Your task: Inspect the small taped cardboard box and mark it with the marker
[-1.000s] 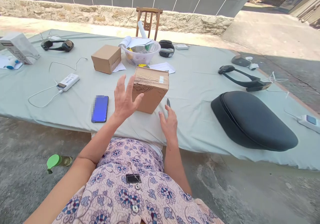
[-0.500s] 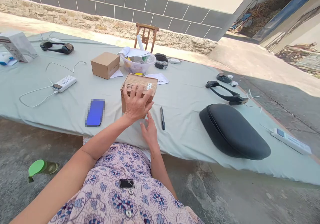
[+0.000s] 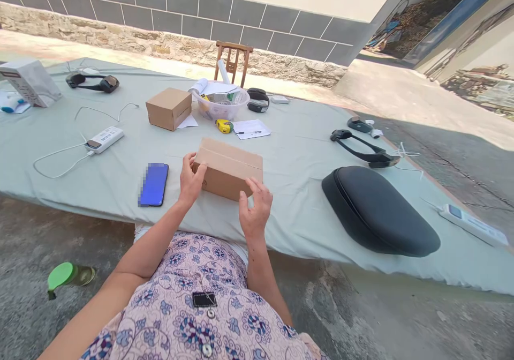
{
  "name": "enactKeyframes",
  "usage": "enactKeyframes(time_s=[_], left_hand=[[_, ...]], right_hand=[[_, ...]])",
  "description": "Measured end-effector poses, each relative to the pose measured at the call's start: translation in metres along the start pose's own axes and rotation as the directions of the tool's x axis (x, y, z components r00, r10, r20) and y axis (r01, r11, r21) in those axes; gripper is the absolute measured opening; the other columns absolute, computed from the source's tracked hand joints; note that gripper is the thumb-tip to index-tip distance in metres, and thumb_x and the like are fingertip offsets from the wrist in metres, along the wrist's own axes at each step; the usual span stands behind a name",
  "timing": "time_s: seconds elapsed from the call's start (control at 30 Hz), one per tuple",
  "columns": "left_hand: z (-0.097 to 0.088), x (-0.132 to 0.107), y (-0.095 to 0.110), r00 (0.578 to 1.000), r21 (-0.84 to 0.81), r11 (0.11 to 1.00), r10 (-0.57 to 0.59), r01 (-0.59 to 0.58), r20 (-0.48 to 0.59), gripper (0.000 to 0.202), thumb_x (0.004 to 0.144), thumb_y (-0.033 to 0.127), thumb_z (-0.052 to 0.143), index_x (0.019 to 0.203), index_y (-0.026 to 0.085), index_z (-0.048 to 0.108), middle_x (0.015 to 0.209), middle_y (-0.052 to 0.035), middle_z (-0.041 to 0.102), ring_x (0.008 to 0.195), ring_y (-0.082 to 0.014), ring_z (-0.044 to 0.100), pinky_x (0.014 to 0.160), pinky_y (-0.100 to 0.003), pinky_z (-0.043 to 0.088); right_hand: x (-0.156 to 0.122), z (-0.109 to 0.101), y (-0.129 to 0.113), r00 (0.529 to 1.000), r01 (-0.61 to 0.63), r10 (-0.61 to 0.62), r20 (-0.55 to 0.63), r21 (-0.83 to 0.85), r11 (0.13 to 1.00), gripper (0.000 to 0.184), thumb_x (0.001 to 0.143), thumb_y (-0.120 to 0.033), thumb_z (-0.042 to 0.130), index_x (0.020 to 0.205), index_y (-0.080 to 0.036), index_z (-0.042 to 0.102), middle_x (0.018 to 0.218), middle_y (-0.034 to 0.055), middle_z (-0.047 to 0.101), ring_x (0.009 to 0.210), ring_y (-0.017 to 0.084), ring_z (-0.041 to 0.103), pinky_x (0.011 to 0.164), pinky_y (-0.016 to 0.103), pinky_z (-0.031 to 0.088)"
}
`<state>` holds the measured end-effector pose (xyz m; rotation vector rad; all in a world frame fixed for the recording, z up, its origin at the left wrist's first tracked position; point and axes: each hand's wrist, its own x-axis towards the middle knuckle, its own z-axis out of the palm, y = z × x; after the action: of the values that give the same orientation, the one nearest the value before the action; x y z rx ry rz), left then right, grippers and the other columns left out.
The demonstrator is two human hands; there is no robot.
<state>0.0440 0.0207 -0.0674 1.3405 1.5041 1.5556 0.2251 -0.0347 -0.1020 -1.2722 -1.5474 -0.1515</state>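
A closed brown cardboard box (image 3: 228, 168) is between my two hands near the front of the table. My left hand (image 3: 191, 179) grips its left end, thumb on the near face and fingers around the far side. My right hand (image 3: 256, 203) holds the right end, fingers bent against the near right corner and thumb pointing up at the front. A seam runs along the box's top. To the left of my left hand lies a phone (image 3: 155, 184) with a blue screen. Beyond the box are a yellow tape measure (image 3: 224, 126) and a white paper (image 3: 257, 128) with a pen on it.
A second cardboard box (image 3: 168, 108) and a plastic basket (image 3: 221, 109) of papers and small items stand farther back. At right are a black padded case (image 3: 379, 210) and a black headset (image 3: 363, 148). A white power bank (image 3: 105, 139) with a cable lies left.
The box has been turned, so a plain seamed top and a longer near face show. My left hand moved from its top to its left end, my right hand to its right end.
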Motion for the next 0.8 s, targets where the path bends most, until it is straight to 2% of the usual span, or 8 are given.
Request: enactKeyframes(time_s=[0.07, 0.17, 0.27, 0.37, 0.5, 0.6, 0.7, 0.8], left_hand=[[0.001, 0.001, -0.008, 0.997, 0.048, 0.996, -0.071, 0.070, 0.017, 0.048, 0.092, 0.040, 0.053, 0.135, 0.020, 0.046, 0.129, -0.0135, 0.061, 0.119, -0.0258, 0.060, 0.100, -0.040, 0.048], [0.003, -0.001, -0.010, 0.998, 0.214, 0.975, 0.063, -0.060, -0.004, 0.063, 0.093, 0.040, 0.053, 0.149, 0.019, 0.033, 0.142, -0.0174, 0.052, 0.133, -0.0296, 0.050, 0.109, -0.045, 0.042], [0.009, -0.004, -0.004, 0.977, 0.409, 0.891, 0.212, -0.197, 0.010, 0.080, 0.087, 0.050, 0.061, 0.153, 0.022, 0.028, 0.150, -0.0196, 0.043, 0.140, -0.0349, 0.043, 0.109, -0.052, 0.042], [0.016, -0.008, 0.001, 0.981, 0.515, 0.838, 0.189, -0.179, 0.034, 0.094, 0.076, 0.063, 0.070, 0.152, 0.022, 0.033, 0.148, -0.0218, 0.041, 0.135, -0.0381, 0.047, 0.103, -0.053, 0.047], [0.018, -0.008, 0.004, 0.985, 0.573, 0.803, 0.162, -0.162, 0.053, 0.085, 0.073, 0.067, 0.073, 0.140, 0.020, 0.050, 0.147, -0.0224, 0.041, 0.136, -0.0381, 0.046, 0.102, -0.052, 0.048], [0.014, -0.006, 0.006, 0.986, 0.591, 0.790, 0.155, -0.165, 0.069, 0.076, 0.076, 0.063, 0.073, 0.136, 0.021, 0.054, 0.147, -0.0210, 0.042, 0.135, -0.0373, 0.048, 0.102, -0.051, 0.048], [0.009, -0.003, 0.006, 0.987, 0.596, 0.787, 0.138, -0.162, 0.086, 0.072, 0.077, 0.060, 0.073, 0.136, 0.022, 0.055, 0.147, -0.0200, 0.042, 0.132, -0.0371, 0.050, 0.100, -0.049, 0.049], [0.007, -0.001, 0.002, 0.985, 0.570, 0.803, 0.132, -0.173, 0.113, 0.069, 0.080, 0.058, 0.071, 0.137, 0.022, 0.054, 0.143, -0.0188, 0.046, 0.125, -0.0346, 0.055, 0.097, -0.046, 0.050]], right_hand=[[0.002, 0.002, 0.001, 1.000, 0.011, -0.009, 0.028, -0.052, 0.999, 0.030, 0.097, -0.027, 0.051, 0.124, -0.025, 0.064, 0.125, 0.0109, 0.065, 0.117, 0.024, 0.061, 0.104, 0.047, 0.048], [0.003, 0.009, -0.003, 1.000, -0.004, 0.005, 0.030, -0.062, 0.998, 0.030, 0.097, -0.029, 0.051, 0.122, -0.023, 0.066, 0.122, 0.0126, 0.062, 0.116, 0.024, 0.060, 0.100, 0.042, 0.051], [0.006, 0.016, -0.010, 0.996, -0.089, 0.090, 0.014, -0.076, 0.993, 0.029, 0.095, -0.039, 0.056, 0.114, -0.021, 0.067, 0.117, 0.0128, 0.060, 0.099, 0.021, 0.064, 0.084, 0.035, 0.056], [0.014, 0.023, -0.016, 0.982, -0.187, 0.188, -0.002, -0.146, 0.971, 0.035, 0.089, -0.051, 0.063, 0.104, -0.019, 0.067, 0.113, 0.0122, 0.058, 0.080, 0.018, 0.062, 0.068, 0.031, 0.054], [0.024, 0.028, -0.018, 0.967, -0.253, 0.254, -0.025, -0.219, 0.942, 0.036, 0.086, -0.054, 0.066, 0.095, -0.019, 0.066, 0.106, 0.0102, 0.058, 0.082, 0.019, 0.061, 0.062, 0.028, 0.047], [0.028, 0.025, -0.016, 0.962, -0.269, 0.272, -0.010, -0.183, 0.946, 0.025, 0.091, -0.046, 0.061, 0.093, -0.022, 0.068, 0.105, 0.0077, 0.060, 0.083, 0.018, 0.061, 0.061, 0.026, 0.044], [0.029, 0.016, -0.008, 0.968, -0.249, 0.249, -0.016, -0.098, 0.964, 0.020, 0.094, -0.037, 0.056, 0.091, -0.023, 0.069, 0.104, 0.0064, 0.064, 0.089, 0.017, 0.062, 0.067, 0.026, 0.046], [0.028, 0.004, 0.007, 0.955, -0.288, 0.283, -0.085, -0.048, 0.956, 0.021, 0.093, -0.036, 0.055, 0.090, -0.022, 0.070, 0.106, 0.0069, 0.067, 0.072, 0.014, 0.058, 0.070, 0.028, 0.048]])
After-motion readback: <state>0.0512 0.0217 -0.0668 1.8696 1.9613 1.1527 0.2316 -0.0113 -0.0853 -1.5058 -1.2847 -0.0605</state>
